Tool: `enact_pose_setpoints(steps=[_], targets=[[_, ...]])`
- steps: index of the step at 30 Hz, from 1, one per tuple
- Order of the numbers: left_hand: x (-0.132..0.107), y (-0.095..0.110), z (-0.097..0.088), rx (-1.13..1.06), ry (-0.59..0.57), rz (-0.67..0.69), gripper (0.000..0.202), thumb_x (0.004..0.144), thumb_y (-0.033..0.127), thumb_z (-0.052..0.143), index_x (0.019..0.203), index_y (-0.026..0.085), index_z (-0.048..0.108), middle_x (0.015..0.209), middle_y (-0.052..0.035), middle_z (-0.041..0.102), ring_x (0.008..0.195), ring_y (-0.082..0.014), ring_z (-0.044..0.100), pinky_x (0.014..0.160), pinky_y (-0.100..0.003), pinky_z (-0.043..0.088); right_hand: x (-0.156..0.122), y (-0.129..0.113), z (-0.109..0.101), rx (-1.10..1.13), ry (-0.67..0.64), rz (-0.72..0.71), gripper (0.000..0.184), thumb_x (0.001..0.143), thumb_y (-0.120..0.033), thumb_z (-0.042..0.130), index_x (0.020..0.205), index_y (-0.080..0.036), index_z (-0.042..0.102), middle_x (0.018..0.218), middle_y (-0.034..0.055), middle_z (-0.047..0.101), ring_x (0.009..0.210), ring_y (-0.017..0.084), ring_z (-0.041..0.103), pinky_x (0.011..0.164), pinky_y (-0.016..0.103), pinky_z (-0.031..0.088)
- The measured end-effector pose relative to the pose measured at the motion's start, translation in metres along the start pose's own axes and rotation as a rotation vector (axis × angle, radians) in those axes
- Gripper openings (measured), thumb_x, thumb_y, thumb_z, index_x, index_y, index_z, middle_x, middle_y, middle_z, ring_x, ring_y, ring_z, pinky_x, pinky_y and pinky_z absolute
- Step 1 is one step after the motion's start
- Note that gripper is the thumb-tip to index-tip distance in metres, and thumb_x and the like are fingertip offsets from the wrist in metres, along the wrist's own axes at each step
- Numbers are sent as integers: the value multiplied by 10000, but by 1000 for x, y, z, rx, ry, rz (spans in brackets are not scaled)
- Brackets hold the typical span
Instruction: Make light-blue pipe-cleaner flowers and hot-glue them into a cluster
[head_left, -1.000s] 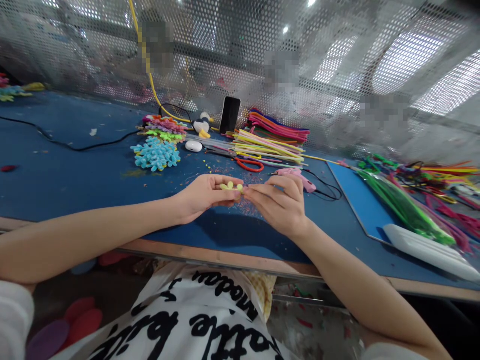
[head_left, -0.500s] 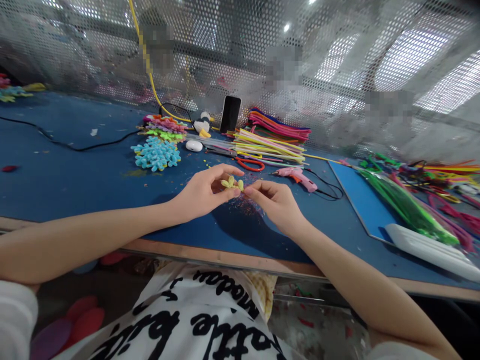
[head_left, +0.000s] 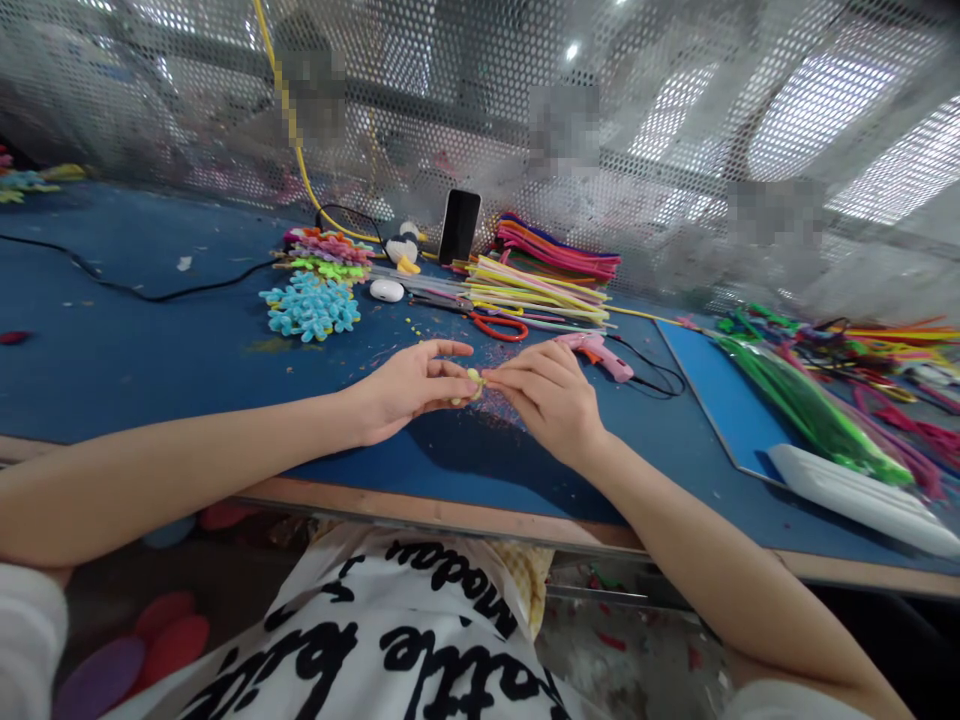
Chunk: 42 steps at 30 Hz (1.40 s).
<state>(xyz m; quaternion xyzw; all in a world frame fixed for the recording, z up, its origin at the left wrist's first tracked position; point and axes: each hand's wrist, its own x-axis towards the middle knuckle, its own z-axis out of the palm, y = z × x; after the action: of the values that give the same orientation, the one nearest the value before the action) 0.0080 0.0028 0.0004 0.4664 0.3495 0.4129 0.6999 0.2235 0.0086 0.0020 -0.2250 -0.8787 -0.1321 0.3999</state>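
Observation:
My left hand [head_left: 411, 388] and my right hand [head_left: 546, 395] meet over the blue table mat [head_left: 150, 350], fingertips pinched together. Between them sits a small yellow pipe-cleaner flower piece [head_left: 474, 378], mostly covered by the fingers. Both hands grip it from opposite sides. A pink glue gun [head_left: 600, 354] lies just behind my right hand. Red-handled scissors [head_left: 496, 326] rest a little farther back.
A pile of light blue flowers [head_left: 311, 308] and more pink and green ones [head_left: 330, 255] lie back left. Bundled pipe cleaners [head_left: 540, 280], a phone [head_left: 459, 227], a white case [head_left: 387, 290] and green stems [head_left: 810, 405] on a blue board [head_left: 720, 405] surround the work spot.
The yellow piece showed as open petals between the fingertips; now both hands have closed in tighter and hide most of it. The right hand's fingers rose slightly.

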Motion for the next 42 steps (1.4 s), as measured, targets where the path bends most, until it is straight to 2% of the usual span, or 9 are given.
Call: enact_pose_setpoints(steps=[4, 11, 14, 18, 22, 25, 29, 37, 42], targets=[[2, -1, -8, 303, -12, 285, 515, 719, 194, 844, 1155, 168, 571, 772, 20, 698, 711, -123, 661, 757, -260, 527, 0, -4, 5, 78, 6, 124, 103, 933, -191, 669, 951, -186, 770, 830, 62, 768, 813, 202, 641, 763, 367, 505], [-5, 3, -13, 830, -17, 563, 253, 866, 230, 690, 1113, 221, 638, 885, -8, 745, 828, -147, 700, 773, -227, 505, 2, -9, 6, 457, -265, 732, 211, 923, -306, 642, 805, -169, 751, 719, 28, 754, 621, 158, 651, 576, 276, 484], [-4, 3, -13, 765, 36, 487, 356, 894, 349, 686, 1213, 230, 582, 994, -39, 743, 810, -156, 715, 720, -231, 520, 2, -5, 5, 338, -149, 586, 172, 936, -276, 630, 842, -177, 736, 798, 41, 765, 712, 174, 677, 663, 304, 511], [1, 4, -10, 409, 29, 53, 384, 944, 505, 595, 1155, 187, 552, 792, -60, 735, 643, -190, 712, 634, -296, 567, 1, 2, 0, 4, -5, 93, 104, 964, -194, 622, 947, -205, 725, 878, 45, 767, 836, 183, 671, 814, 366, 477], [3, 5, -4, -13, -51, -192, 287, 880, 300, 728, 1083, 150, 592, 850, -91, 760, 733, -165, 737, 717, -258, 583, 1, 4, -5, -131, -68, -128, 144, 982, -179, 604, 1026, -249, 722, 952, 14, 777, 907, 173, 655, 859, 370, 443], [3, 4, -2, -96, 6, -146, 414, 784, 61, 772, 1137, 144, 571, 863, -57, 752, 769, -125, 721, 776, -231, 567, 2, 1, -4, -135, -73, -119, 148, 997, -202, 586, 1015, -244, 727, 951, 21, 778, 899, 174, 648, 857, 367, 449], [4, 1, -4, 32, 15, 23, 517, 755, 83, 804, 1198, 149, 547, 782, 0, 717, 708, -106, 675, 684, -211, 514, 2, -3, 1, -93, -41, -9, 128, 987, -222, 606, 966, -212, 732, 855, 39, 768, 847, 184, 651, 812, 364, 462], [-4, 2, -13, 695, -40, 511, 301, 829, 241, 745, 1109, 215, 640, 888, -22, 751, 847, -162, 702, 794, -247, 506, 3, -11, 6, 349, -263, 613, 172, 929, -243, 638, 786, -183, 714, 705, 6, 736, 613, 154, 637, 588, 283, 467], [-4, 3, -9, 560, 42, 309, 383, 877, 437, 703, 1162, 219, 570, 892, -44, 742, 736, -180, 720, 708, -282, 555, 1, -7, 4, 141, -79, 287, 122, 964, -221, 614, 895, -193, 710, 857, 55, 756, 807, 189, 671, 762, 342, 489]])
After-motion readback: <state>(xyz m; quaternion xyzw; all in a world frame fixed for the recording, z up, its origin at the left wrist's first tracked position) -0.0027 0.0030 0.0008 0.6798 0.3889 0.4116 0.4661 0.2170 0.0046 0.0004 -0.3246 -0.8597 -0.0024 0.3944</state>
